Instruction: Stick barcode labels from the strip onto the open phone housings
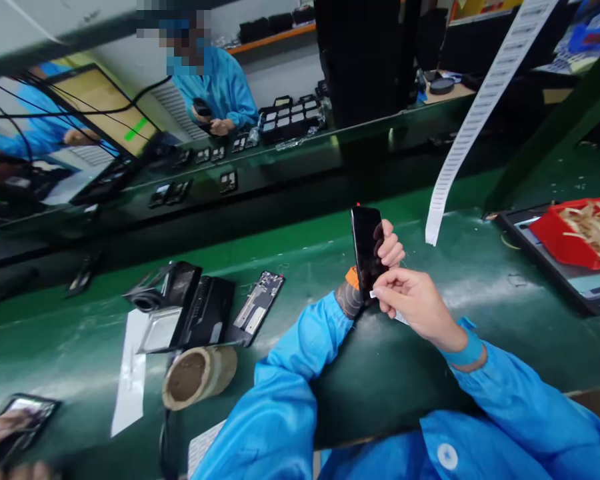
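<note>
My left hand (391,245) is closed around a black smartphone (367,240), held upright and tilted with its dark glossy face toward me. Its fingers wrap the phone's right edge; the palm is behind it. Close in front of the phone's lower part is my right hand (415,300), thumb and forefinger pinching a small white label (373,294). Whether the label touches the phone I cannot tell. Below the right fingers shows a white paper piece (401,319), partly hidden. An opened phone (257,308) with bare inner parts lies on the green bench to the left.
A roll of tape (200,377) and a black device (207,310) stand left on the bench (380,393). A strip of printed labels (460,153) hangs at right. A red bin (580,233) of rubber bands sits far right. A co-worker (215,87) works behind; another person's hand (5,427) is lower left.
</note>
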{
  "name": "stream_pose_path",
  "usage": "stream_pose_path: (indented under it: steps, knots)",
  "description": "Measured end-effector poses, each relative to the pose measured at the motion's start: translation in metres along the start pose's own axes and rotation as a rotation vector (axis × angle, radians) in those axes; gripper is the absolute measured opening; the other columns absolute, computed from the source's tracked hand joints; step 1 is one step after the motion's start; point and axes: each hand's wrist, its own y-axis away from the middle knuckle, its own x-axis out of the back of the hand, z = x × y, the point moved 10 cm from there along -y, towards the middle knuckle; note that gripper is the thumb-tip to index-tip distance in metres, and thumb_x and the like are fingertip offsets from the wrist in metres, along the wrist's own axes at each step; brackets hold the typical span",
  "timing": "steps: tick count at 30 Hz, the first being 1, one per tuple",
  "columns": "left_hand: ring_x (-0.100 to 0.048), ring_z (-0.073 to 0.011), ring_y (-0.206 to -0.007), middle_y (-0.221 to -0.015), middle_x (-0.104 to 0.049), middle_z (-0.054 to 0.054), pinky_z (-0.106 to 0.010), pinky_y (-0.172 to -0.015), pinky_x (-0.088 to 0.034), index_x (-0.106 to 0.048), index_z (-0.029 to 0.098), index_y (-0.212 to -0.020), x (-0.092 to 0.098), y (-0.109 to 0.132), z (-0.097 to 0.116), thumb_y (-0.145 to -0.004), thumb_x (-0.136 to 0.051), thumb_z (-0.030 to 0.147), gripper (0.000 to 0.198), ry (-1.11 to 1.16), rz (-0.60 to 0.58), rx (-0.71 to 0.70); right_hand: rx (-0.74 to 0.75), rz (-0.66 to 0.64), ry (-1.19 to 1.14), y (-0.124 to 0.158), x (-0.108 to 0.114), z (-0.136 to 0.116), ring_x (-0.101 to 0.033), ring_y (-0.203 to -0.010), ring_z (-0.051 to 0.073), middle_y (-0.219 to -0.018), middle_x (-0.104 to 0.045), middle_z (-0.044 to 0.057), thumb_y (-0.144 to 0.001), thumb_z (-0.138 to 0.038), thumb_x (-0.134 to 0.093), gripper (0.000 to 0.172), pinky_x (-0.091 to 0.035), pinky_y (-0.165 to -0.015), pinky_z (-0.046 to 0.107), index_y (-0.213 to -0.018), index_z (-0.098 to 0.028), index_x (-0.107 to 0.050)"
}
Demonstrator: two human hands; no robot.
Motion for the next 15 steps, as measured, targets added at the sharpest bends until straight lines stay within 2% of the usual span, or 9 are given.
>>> stream_pose_path:
  steps: [6, 12, 15]
  knots:
    - [-0.019, -0.0097, -0.033, -0.045, -0.019, 0.006, -0.022, -0.039, -0.015, -0.042, 0.021, -0.069, -0.003, 0.0, 0.009, -0.108, -0.005, 0.027, 0.054, 0.069, -0.008, -0.032, 0.1, 0.066, 0.121, 0.004, 0.006, -0.012, -0.05, -0.045, 0.01, -0.054, -0.057, -0.003, -0.077, -0.037, -0.076, 0.019, -0.04, -0.043, 0.024, -0.075, -0.019, -0.07]
    - [-0.022, -0.009, -0.032, -0.045, -0.019, 0.006, -0.022, -0.039, -0.015, -0.039, 0.021, -0.069, -0.002, -0.002, 0.011, -0.109, -0.018, 0.034, 0.047, 0.074, 0.018, -0.054, 0.157, 0.116, 0.29, 0.011, 0.005, -0.018, -0.05, -0.051, 0.012, -0.058, -0.059, -0.001, -0.082, -0.035, -0.071, 0.016, -0.039, -0.047, 0.026, -0.076, -0.021, -0.069]
    - [-0.023, -0.0093, -0.033, -0.044, -0.021, 0.006, -0.022, -0.038, -0.018, -0.039, 0.021, -0.069, 0.001, -0.002, 0.012, -0.108, -0.012, 0.033, 0.049, 0.076, 0.048, -0.048, 0.198, 0.162, 0.424, 0.009, 0.012, -0.021, -0.049, -0.055, 0.012, -0.063, -0.059, -0.001, -0.082, -0.036, -0.072, 0.017, -0.04, -0.051, 0.027, -0.076, -0.021, -0.064]
